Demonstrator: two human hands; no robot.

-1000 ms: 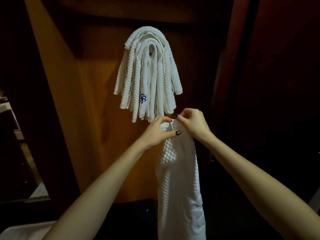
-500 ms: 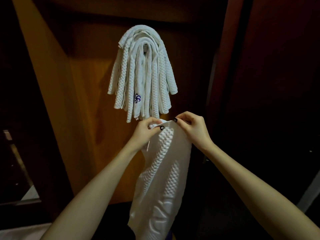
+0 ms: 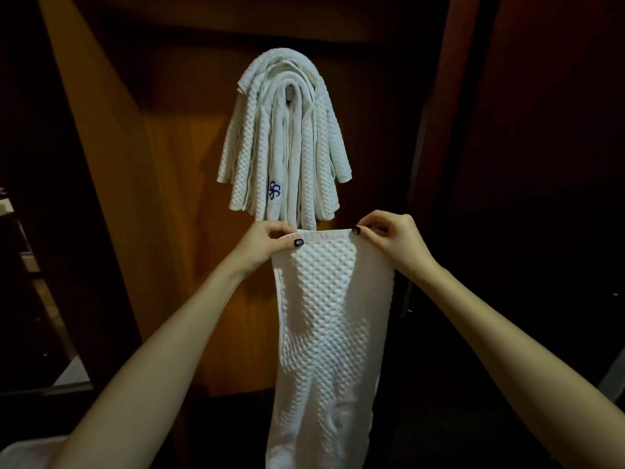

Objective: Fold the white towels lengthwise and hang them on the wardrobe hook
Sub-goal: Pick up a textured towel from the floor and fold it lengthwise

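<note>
A left hand [image 3: 260, 247] pinches the upper left corner of a white, waffle-textured towel [image 3: 324, 316], its fingers curled on the hem. The towel hangs spread flat between both hands, just below a bundle of folded towels [image 3: 287, 140] draped over the wardrobe hook [image 3: 290, 93]. The right hand [image 3: 394, 242] pinches the upper right corner the same way.

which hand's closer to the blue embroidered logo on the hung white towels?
Left. The left hand pinches one top corner of the white waffle-textured towel just below the blue embroidered logo; the right hand pinches the other corner, below and farther right.
</note>
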